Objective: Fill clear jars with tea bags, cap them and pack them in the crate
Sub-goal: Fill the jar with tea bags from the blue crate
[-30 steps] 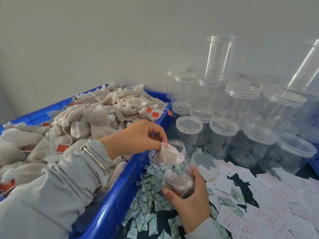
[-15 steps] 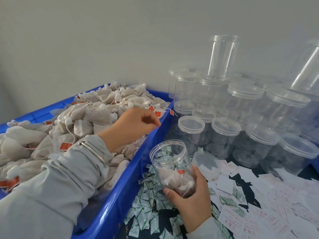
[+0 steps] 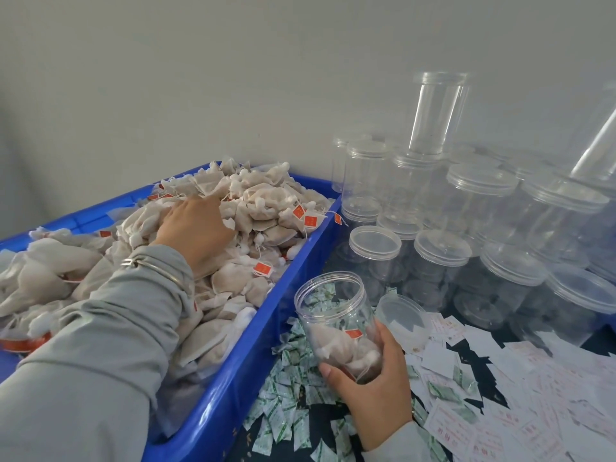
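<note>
So the left hand (image 3: 195,228) has gone from the jar's mouth a second ago back out over the heap of tea bags (image 3: 260,208) in the blue crate (image 3: 233,378) — the bag it was poking in then is now down inside with the others. The hand lies palm-down on the pile, fingers spread and reaching toward 12 o'clock; I can't tell whether the tips have pinched a bag yet, they're buried in the heap. My read: one bag delivered, next fetch under way, and the jar is nowhere near full, only the bottom third or so has bags in it.

The open jar (image 3: 335,320) sits just off the crate's right wall, at about 5 o'clock from the left hand. The right hand (image 3: 370,385) grips it low, fingers and thumb wrapped round the base, same hold as before. Its long axis isn't upright — the mouth tips toward roughly 11 o'clock, leaning at the crate, the base toward 5 o'clock in the palm. Handy angle for dropping bags in.

Its lid (image 3: 405,315) lies loose just beside it at 2 o'clock, among the white paper slips (image 3: 500,411). Capped empty jars (image 3: 443,261) crowd the back right, and small green sachets (image 3: 293,395) litter the table below the jar.
</note>
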A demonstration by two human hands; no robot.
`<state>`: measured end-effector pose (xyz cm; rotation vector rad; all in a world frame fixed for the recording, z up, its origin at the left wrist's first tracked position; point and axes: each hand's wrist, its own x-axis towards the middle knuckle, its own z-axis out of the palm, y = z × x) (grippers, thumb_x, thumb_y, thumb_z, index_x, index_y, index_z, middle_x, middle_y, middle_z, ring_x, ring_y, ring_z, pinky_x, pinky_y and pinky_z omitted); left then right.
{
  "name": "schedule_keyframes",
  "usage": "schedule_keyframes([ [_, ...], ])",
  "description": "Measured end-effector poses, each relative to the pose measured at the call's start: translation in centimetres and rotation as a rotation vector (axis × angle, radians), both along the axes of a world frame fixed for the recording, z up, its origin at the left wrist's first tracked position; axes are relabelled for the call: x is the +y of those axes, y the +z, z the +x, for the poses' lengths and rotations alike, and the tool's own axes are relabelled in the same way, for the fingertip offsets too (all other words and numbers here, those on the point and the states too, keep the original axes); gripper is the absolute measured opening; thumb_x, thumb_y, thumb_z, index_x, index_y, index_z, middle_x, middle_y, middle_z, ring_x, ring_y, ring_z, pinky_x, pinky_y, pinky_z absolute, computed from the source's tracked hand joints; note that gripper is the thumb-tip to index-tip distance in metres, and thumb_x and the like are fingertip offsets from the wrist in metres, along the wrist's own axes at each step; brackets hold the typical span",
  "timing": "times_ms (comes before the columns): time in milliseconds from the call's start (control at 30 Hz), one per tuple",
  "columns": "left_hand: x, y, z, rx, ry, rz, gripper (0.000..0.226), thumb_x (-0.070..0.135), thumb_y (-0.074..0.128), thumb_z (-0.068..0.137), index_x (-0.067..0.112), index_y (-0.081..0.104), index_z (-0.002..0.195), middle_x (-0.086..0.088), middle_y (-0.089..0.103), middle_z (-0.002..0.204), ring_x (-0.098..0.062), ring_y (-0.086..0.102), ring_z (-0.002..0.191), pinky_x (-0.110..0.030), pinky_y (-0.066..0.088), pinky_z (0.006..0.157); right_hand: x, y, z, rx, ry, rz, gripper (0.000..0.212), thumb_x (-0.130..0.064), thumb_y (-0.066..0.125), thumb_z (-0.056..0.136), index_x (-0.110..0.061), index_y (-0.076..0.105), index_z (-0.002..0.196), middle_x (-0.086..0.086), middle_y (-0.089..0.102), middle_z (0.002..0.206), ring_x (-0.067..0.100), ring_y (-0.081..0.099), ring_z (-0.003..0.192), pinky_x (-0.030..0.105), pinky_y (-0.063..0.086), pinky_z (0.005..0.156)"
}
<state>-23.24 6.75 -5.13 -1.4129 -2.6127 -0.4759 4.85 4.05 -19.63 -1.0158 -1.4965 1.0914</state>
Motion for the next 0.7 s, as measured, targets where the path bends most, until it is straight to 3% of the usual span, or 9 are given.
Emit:
schedule_keyframes([
  [167, 0.1, 0.2, 0.1, -0.006, -0.001, 0.034, 0.043, 0.019, 0.061, 0.08, 0.01, 0.055, 0.122, -0.017, 0.055, 0.121, -0.036, 0.05, 0.113, -0.036, 0.035, 0.081, 0.0, -0.1, 0.1, 0.012, 0.006, -0.016, 0.084, -0.024, 0.092, 0.052, -0.058, 0.04, 0.11, -0.026, 0.044, 0.125, -0.011, 0.042, 0.112, 0.023, 0.036, 0.095],
  [300, 0.2, 0.3, 0.0, -0.059, -0.034, 0.149, 0.027, 0.017, 0.057, 0.08, 0.014, 0.065, 0.105, -0.01, 0.061, 0.113, -0.03, 0.054, 0.102, -0.033, 0.039, 0.077, 0.0, -0.1, 0.0, 0.001, 0.007, -0.004, 0.085, -0.022, 0.092, 0.052, -0.058, 0.04, 0.109, -0.024, 0.045, 0.124, -0.004, 0.045, 0.115, 0.026, 0.039, 0.097],
  [433, 0.3, 0.5, 0.2, -0.094, -0.068, 0.296, 0.023, 0.018, 0.064, 0.081, 0.016, 0.067, 0.104, -0.007, 0.063, 0.109, -0.022, 0.052, 0.096, -0.03, 0.034, 0.075, 0.0, -0.1, 0.1, -0.009, 0.004, -0.001, 0.085, -0.02, 0.092, 0.052, -0.056, 0.041, 0.109, -0.021, 0.045, 0.125, 0.003, 0.046, 0.117, 0.03, 0.04, 0.099],
  [500, 0.2, 0.8, 0.4, -0.093, -0.076, 0.376, 0.017, 0.021, 0.067, 0.081, 0.017, 0.068, 0.098, 0.0, 0.063, 0.092, -0.019, 0.053, 0.091, -0.027, 0.033, 0.076, -0.1, 0.0, 0.1, -0.012, 0.006, -0.009, 0.085, -0.022, 0.092, 0.052, -0.057, 0.04, 0.109, -0.021, 0.045, 0.125, 0.0, 0.045, 0.116, 0.026, 0.039, 0.097],
  [567, 0.0, 1.2, 0.8, -0.12, -0.091, 0.471, 0.013, 0.022, 0.066, 0.083, 0.018, 0.069, 0.095, 0.01, 0.054, 0.071, -0.014, 0.053, 0.075, -0.023, 0.033, 0.068, -0.1, 0.1, 0.1, -0.015, 0.004, -0.014, 0.084, -0.022, 0.091, 0.052, -0.057, 0.04, 0.109, -0.02, 0.045, 0.126, -0.003, 0.045, 0.114, 0.024, 0.037, 0.096],
  [633, -0.1, 1.6, 1.5, -0.191, -0.116, 0.564, 0.017, 0.021, 0.064, 0.085, 0.018, 0.068, 0.101, 0.013, 0.049, 0.065, -0.003, 0.047, 0.063, -0.018, 0.033, 0.06, -0.1, 0.2, 0.1, -0.012, 0.005, -0.017, 0.083, -0.021, 0.091, 0.052, -0.056, 0.041, 0.109, -0.021, 0.045, 0.125, -0.009, 0.044, 0.112, 0.021, 0.037, 0.094],
  [700, 0.0, 1.9, 2.5, -0.286, -0.16, 0.597, 0.027, 0.022, 0.063, 0.087, 0.019, 0.066, 0.114, 0.013, 0.05, 0.068, -0.001, 0.046, 0.061, -0.023, 0.042, 0.066, -0.1, 0.3, 0.1, -0.006, 0.01, -0.022, 0.082, -0.02, 0.091, 0.053, -0.055, 0.041, 0.108, -0.022, 0.045, 0.125, -0.013, 0.043, 0.11, 0.019, 0.037, 0.092],
])
